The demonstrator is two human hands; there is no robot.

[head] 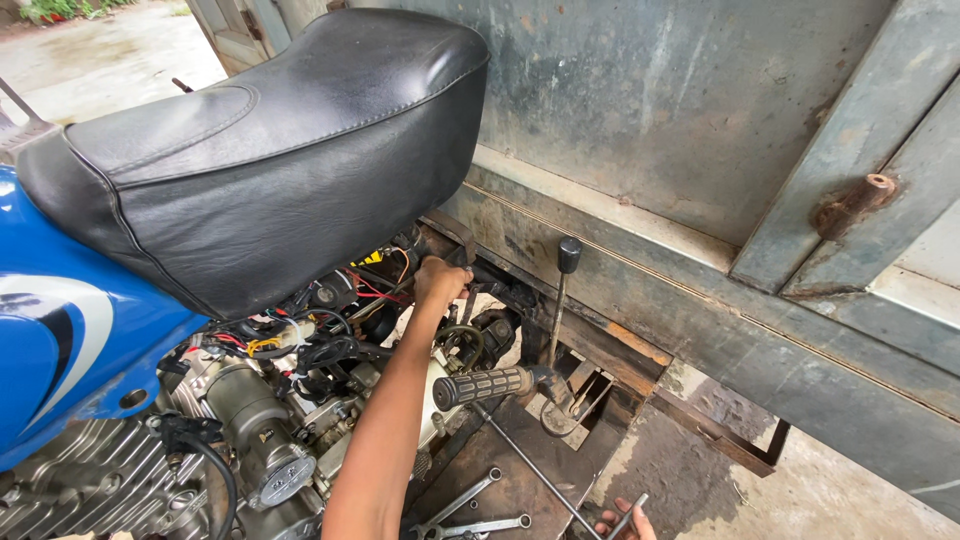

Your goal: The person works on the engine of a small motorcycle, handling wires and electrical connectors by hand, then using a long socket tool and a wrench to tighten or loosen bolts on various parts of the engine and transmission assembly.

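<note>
— What sort of place is this?
— An open-air vehicle repair yard: a blue motorcycle tank [60, 330] and black seat [260, 140] over an exposed engine [250, 440], spanners [470, 515] lying near on a rusty footplate [520, 480], concrete ground [110, 55] far left, a weathered steel cargo body [680, 110] right.

A rusty metal footplate [520, 485] carries 2 wrenches [470, 510] – lying flat, side by side.

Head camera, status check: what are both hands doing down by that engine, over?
Left hand reaching under the black seat, fingers in among the wiring. Right hand low at frame edge, gripping a thin metal tool. Rubber-grip lever crosses beside the forearm.
</note>
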